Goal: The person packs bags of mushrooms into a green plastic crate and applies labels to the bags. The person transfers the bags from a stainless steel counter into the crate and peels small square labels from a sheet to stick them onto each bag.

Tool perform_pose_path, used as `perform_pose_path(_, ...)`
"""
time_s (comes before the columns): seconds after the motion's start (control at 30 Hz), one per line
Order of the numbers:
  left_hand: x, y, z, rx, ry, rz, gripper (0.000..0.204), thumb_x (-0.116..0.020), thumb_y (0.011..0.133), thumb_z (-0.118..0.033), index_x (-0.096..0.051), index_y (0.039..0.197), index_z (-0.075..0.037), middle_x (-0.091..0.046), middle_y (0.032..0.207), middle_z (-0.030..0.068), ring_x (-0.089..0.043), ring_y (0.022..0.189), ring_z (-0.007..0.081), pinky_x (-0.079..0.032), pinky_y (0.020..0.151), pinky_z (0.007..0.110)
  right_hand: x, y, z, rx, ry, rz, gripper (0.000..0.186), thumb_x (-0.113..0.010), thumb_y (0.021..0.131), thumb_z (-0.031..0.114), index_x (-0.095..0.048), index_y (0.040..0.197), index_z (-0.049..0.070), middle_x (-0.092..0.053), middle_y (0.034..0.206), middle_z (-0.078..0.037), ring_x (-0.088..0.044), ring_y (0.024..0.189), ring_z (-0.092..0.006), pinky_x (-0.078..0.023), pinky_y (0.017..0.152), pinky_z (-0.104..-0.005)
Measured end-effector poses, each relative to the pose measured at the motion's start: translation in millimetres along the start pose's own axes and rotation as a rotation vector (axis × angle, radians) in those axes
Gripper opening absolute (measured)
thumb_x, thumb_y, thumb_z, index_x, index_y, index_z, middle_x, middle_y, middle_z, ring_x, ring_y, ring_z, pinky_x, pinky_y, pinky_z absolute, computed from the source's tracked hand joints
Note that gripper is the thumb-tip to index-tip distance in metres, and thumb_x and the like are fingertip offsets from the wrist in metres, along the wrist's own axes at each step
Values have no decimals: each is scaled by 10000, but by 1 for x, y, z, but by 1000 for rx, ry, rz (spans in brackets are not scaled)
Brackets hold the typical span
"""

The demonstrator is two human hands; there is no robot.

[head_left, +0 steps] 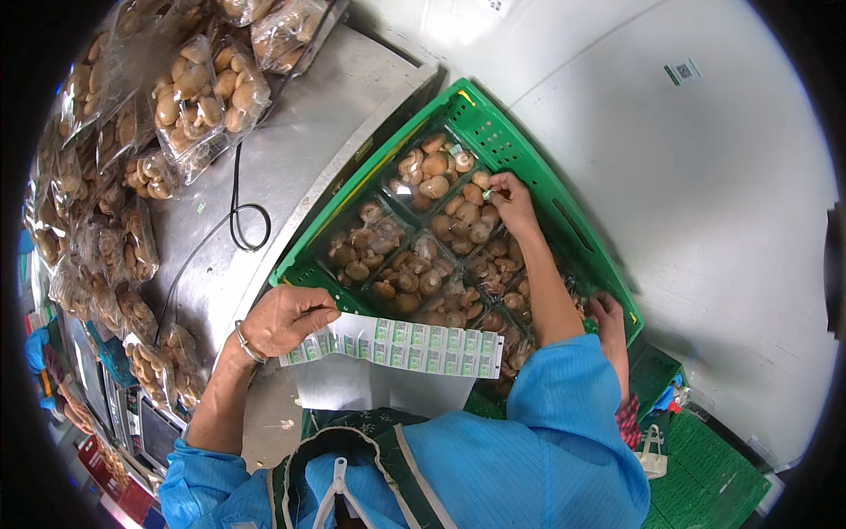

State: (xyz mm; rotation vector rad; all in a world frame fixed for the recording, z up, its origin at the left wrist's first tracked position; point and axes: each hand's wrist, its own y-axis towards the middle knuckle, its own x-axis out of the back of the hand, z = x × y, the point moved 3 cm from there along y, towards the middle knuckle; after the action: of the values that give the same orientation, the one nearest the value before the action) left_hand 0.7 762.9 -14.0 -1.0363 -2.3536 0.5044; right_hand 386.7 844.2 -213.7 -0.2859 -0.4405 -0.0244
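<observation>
My left hand (284,323) pinches one end of a long strip of green-and-white stickers (414,346), with plain white backing paper (379,388) hanging below it. Reaching into a green plastic crate (564,225), my right hand (515,204) has thumb and fingers closed on a small green-and-white sticker (486,196). That sticker is at the top of a clear-wrapped pack of brown mushrooms (464,214); I cannot tell whether it is stuck down. Several more mushroom packs (359,242) fill the crate, one at the far end bearing a similar sticker (455,150).
Another person's hand (608,317), with a red checked sleeve, rests at the crate's right side. Left stands a metal table (330,115) with many bagged mushrooms (189,97) and a black cable (236,207). A white wall (705,167) borders the right; green crates (705,476) lie lower right.
</observation>
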Motion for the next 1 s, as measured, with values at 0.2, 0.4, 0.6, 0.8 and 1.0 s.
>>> perform_pose_path(0.2,-6,4,-6,-43,42,-12,152,-611,885,-146,-634,855,1,-607,695,107,-584,617,200,-447,568,315,-24,-12,2,225,-390,-249,271,-523,779,-107,-505,998,52,-551,921,-150,-566,865,-335,-462,758,-385)
perform_pose_path(0.4,-1,3,-4,-57,142,-106,134,-602,877,-136,-633,855,-8,-611,719,124,-593,636,224,-457,581,329,-14,-44,34,191,-300,-413,339,-573,787,-34,-535,1116,40,-577,1032,-124,-569,946,-306,-457,797,-378)
perform_pose_path(0.6,6,-2,6,-123,264,-305,112,-603,872,-146,-634,853,-40,-619,723,129,-606,625,269,-470,578,356,-10,-159,145,-95,573,526,337,-628,854,156,-564,1164,42,-599,1032,-30,-565,950,-129,-438,878,-272)
perform_pose_path(0.8,-2,0,-17,-348,431,-295,133,-635,845,-182,-639,878,-54,-641,750,117,-629,723,313,-479,625,370,-29,-190,137,-79,432,234,88,-673,829,109,-617,858,48,-582,762,57,-484,681,-23,-372,593,-194)
perform_pose_path(1.0,-9,2,-8,-159,144,-82,133,-679,811,-160,-658,877,-46,-655,739,104,-638,667,235,-484,616,327,-23,-198,142,-86,338,273,123,-663,844,149,-621,839,33,-584,740,43,-493,675,-29,-382,583,-199)
